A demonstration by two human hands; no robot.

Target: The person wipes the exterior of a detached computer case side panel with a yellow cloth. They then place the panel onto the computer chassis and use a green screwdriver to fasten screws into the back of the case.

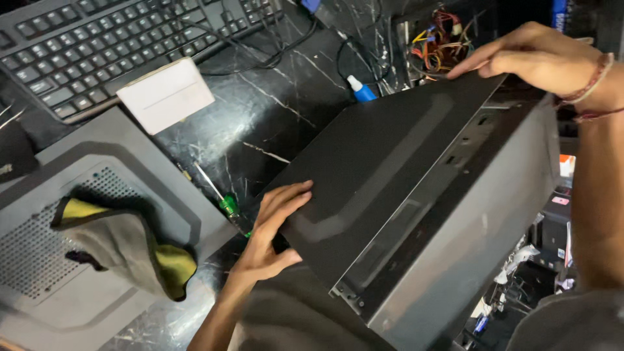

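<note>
Filling the lower right of the view from about 3 to 6 o'clock, a grey metal computer tower case [468, 227] lies on its side across a black marble-patterned worktop [273, 110]. A flat black metal side panel [377, 162] sits tilted on top of the case, running from 7 o'clock up to 1 o'clock. At 8 o'clock a second grey case panel with a perforated vent [58, 260] rests on the worktop, and a crumpled grey and yellow cloth [130, 247] lies on it. A black computer keyboard [110, 39] spans the 10 to 12 o'clock edge, with a white rectangular card box [166, 94] just beside its near edge.

The right hand [533, 55], at 1 o'clock, has its fingers curled over the far top corner of the side panel, gripping that edge; a red thread bracelet [595, 81] circles the wrist. The left hand [276, 224], near 6 o'clock, lies open and flat with fingers spread, pressing on the panel's near corner rather than closing round it.

A bundle of coloured wires [442, 39] shows inside an opened unit at 12 o'clock. A green-handled screwdriver [221, 195] lies on the worktop just beside the left hand, and a small white and blue bottle [359, 89] stands near the panel's upper edge.
</note>
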